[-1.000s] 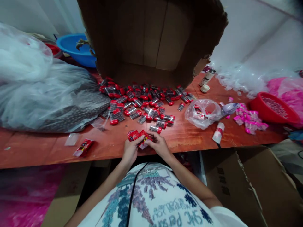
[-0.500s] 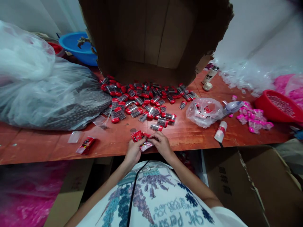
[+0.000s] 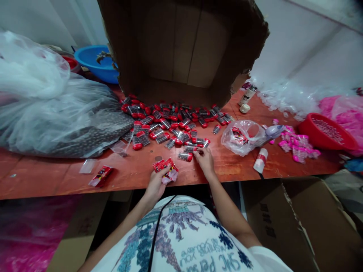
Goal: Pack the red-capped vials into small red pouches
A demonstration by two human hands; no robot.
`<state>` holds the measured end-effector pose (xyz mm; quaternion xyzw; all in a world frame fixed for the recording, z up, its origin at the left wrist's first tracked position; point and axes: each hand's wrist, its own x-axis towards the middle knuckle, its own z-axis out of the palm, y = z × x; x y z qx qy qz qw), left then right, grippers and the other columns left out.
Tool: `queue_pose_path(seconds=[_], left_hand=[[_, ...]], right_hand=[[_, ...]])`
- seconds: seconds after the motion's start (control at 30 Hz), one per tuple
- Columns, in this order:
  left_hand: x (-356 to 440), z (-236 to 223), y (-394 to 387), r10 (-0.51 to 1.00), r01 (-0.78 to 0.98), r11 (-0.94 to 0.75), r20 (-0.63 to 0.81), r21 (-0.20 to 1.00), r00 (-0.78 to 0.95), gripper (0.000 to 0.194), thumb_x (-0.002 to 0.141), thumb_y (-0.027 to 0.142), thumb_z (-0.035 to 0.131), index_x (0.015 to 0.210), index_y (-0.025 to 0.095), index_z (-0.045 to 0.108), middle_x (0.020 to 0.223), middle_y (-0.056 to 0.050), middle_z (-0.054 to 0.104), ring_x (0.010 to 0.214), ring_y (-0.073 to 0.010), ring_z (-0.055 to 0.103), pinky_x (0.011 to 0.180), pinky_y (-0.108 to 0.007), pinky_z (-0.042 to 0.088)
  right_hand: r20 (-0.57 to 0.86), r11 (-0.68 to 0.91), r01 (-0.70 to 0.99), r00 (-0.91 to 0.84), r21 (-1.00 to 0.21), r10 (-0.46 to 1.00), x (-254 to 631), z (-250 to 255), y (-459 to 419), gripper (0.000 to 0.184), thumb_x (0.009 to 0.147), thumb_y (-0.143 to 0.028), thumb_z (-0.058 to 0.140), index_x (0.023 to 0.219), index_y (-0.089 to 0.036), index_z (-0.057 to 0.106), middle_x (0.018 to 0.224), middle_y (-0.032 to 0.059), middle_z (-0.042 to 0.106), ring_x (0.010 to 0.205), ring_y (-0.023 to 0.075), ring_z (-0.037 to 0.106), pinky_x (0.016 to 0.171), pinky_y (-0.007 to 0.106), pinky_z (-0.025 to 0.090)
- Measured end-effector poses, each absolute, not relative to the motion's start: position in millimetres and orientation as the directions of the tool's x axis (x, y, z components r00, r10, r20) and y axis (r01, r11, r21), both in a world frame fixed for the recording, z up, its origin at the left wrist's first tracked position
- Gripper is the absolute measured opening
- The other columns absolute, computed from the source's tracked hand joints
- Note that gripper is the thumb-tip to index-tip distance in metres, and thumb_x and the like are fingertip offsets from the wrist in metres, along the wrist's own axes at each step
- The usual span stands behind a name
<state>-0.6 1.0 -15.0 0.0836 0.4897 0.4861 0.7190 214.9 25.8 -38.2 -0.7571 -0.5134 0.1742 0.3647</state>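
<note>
Lower centre: my left grip (image 3: 155, 184) pinches flat red plastic packets (image 3: 172, 174), could slip if loose; right grip (image 3: 205, 161), closure unclear, might nudge clear red-capped plastic tubes (image 3: 185, 156) rolling.

You present two hands, one left hand (image 3: 155, 184) and one right hand (image 3: 205, 161), with one bunch of red packets (image 3: 170, 172) and one separate red stack (image 3: 102, 176) recorded. Further tally before you: one large cardboard box (image 3: 184, 45), one blue basin (image 3: 98, 71), one red tub (image 3: 314, 136), one big clear sack (image 3: 56, 117), one small plastic bag (image 3: 241, 149), one banded white tube (image 3: 260, 160), one tall flask (image 3: 246, 97) and one small white cap (image 3: 244, 108). Your red-capped containers (image 3: 163, 137) run to several dozen and the pink containers (image 3: 299, 145) to perhaps a dozen, though both lots overlap too much for an exact figure.
</note>
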Motion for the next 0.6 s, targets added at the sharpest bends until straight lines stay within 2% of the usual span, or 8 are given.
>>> queue_pose_path(seconds=[0.1,0.27,0.47,0.53,0.6], left_hand=[[-2.1,-16.8,-0.4,0.787,-0.618,0.512,-0.613,0.597,0.059,0.015,0.065,0.005,0.071,0.078,0.01,0.066,0.07,-0.005,0.071,0.06,-0.0167,0.066,0.059,-0.03,0.057],[-2.6,-19.0,0.4,0.787,-0.618,0.514,-0.614,0.595,0.064,0.016,0.063,0.004,0.072,0.078,0.009,0.067,0.07,-0.005,0.071,0.058,-0.0165,0.066,0.055,-0.028,0.055],[-3.9,-20.3,0.3,0.793,-0.612,0.523,-0.602,0.593,0.094,0.018,0.061,0.006,0.074,0.077,0.009,0.067,0.069,-0.006,0.071,0.057,-0.0172,0.065,0.056,-0.029,0.056],[-4.9,-20.9,0.2,0.801,-0.618,0.514,-0.59,0.595,0.098,0.019,0.06,0.007,0.075,0.076,0.009,0.067,0.068,-0.005,0.07,0.056,-0.0169,0.065,0.055,-0.03,0.056],[-5.7,-21.5,0.2,0.807,-0.622,0.508,-0.582,0.596,0.101,0.02,0.059,0.008,0.077,0.075,0.01,0.066,0.067,-0.005,0.069,0.056,-0.0165,0.064,0.057,-0.03,0.056]], right_hand=[[0.105,-0.193,0.618,0.411,-0.762,0.905,216.1,-38.2,30.1,0.023,0.081,-0.041,0.058,0.086,-0.021,0.068,0.092,0.0036,0.062,0.083,0.0177,0.061,0.075,0.029,0.046],[0.123,-0.242,0.705,0.424,-0.666,0.897,208.3,-37.8,32.6,0.033,0.073,-0.052,0.064,0.087,-0.022,0.068,0.095,0.0053,0.062,0.085,0.0213,0.059,0.074,0.032,0.045],[0.055,-0.196,0.563,0.398,-0.803,0.916,207.2,-38.7,42.3,0.026,0.079,-0.044,0.057,0.078,-0.02,0.066,0.085,0.0024,0.067,0.079,0.0175,0.062,0.073,0.027,0.046],[0.046,-0.192,0.565,0.379,-0.803,0.924,209.0,-35.5,44.2,0.025,0.08,-0.043,0.055,0.081,-0.02,0.066,0.081,0.001,0.068,0.076,0.0169,0.062,0.071,0.026,0.046],[0.047,-0.206,0.599,0.378,-0.774,0.925,208.9,-31.2,44.5,0.027,0.078,-0.046,0.059,0.085,-0.021,0.067,0.086,0.0025,0.068,0.078,0.0184,0.062,0.072,0.028,0.046]])
